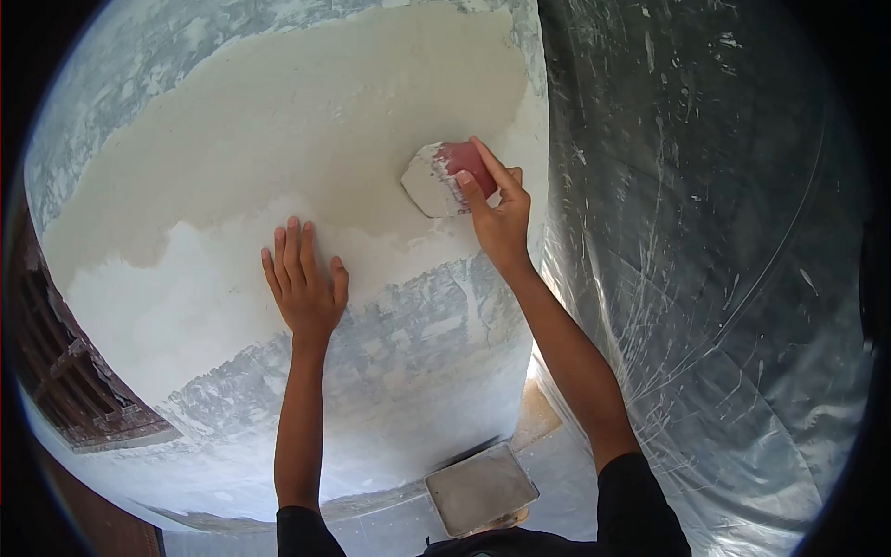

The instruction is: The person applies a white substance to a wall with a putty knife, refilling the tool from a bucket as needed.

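Note:
A plastered wall (306,111) fills the middle of the view, with a beige damp-looking band above whiter and grey patches. My right hand (504,218) holds a red scraper (469,167) by its edge, thumb on one side and fingers on the other. White paste coats the scraper's left part, which lies against the wall near the lower edge of the beige band. To the left, my left hand (304,283) rests flat on the white area, fingers stretched and thumb apart, holding nothing.
Dark plastic sheeting (705,232), spattered with white, hangs along the right side. A rectangular tray (483,490) sits at the bottom, below the wall. A brown wooden grille (70,357) shows at the left edge.

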Available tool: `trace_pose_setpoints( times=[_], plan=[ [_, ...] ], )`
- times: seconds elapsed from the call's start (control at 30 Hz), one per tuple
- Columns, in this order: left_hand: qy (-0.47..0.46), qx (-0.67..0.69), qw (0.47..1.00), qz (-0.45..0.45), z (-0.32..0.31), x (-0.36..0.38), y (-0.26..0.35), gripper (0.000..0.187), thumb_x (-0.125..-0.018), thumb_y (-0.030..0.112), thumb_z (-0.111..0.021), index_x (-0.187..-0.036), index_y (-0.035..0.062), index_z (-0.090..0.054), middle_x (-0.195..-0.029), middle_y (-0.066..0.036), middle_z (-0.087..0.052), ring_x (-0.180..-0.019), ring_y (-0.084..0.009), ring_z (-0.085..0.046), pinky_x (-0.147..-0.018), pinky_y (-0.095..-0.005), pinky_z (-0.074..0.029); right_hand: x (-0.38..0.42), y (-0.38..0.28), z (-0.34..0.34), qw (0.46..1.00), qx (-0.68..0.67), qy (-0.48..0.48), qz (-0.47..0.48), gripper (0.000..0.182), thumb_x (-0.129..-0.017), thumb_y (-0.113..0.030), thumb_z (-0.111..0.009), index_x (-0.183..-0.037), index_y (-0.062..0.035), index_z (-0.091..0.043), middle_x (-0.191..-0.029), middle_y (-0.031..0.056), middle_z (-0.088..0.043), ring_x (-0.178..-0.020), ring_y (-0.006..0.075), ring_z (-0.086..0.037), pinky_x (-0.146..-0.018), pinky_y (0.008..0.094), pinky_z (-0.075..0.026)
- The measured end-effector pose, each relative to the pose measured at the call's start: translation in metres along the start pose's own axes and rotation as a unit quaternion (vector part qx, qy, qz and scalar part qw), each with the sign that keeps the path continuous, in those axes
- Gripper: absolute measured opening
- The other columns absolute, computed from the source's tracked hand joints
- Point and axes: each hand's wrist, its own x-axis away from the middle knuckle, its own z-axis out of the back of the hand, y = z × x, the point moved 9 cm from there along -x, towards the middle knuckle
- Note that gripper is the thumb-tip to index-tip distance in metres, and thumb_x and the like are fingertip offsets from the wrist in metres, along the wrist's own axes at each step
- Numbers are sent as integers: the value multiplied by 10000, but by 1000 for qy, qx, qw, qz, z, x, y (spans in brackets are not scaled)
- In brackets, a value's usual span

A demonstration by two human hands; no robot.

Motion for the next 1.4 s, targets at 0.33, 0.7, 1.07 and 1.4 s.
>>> trace_pose_setpoints(
  times=[0.33,0.7,1.07,1.4],
  plan=[
    [-1,-4,1000,-2,0,0,2,561,-921,243,-543,-1432,21,-474,-1502,-133,-454,-1431,-293,-364,-1191,-503,-236,-48,57,84,940,-196,273,-53,468,-941,-114,-668,-1375,19,-554,-1319,152,-597,-1149,212,-607,-1005,306,-464],
    [-19,-9,1000,15,-4,8,8,594,-926,224,-556,-1463,2,-429,-1522,-175,-404,-1444,-334,-335,-1191,-514,-227,11,-22,-25,988,10,-55,141,437,-884,-251,-741,-1308,-181,-663,-821,-24,-597,-862,144,-437,-944,353,-250],
    [-104,19,994,41,3,16,14,634,-954,219,-574,-1517,31,-351,-1575,-156,-337,-1481,-333,-266,-1197,-519,-229,3,78,97,938,-223,229,-132,403,-945,-84,-661,-1320,35,-573,-1179,96,-672,-1044,138,-632,-927,273,-483],
    [-195,148,968,59,16,86,27,643,-929,152,-577,-1516,20,-351,-1604,-129,-302,-1492,-336,-257,-1195,-518,-240,129,74,55,947,-185,95,-246,286,-986,-135,-630,-1246,-17,-605,-1118,67,-685,-1030,111,-615,-925,275,-468]
  ],
)
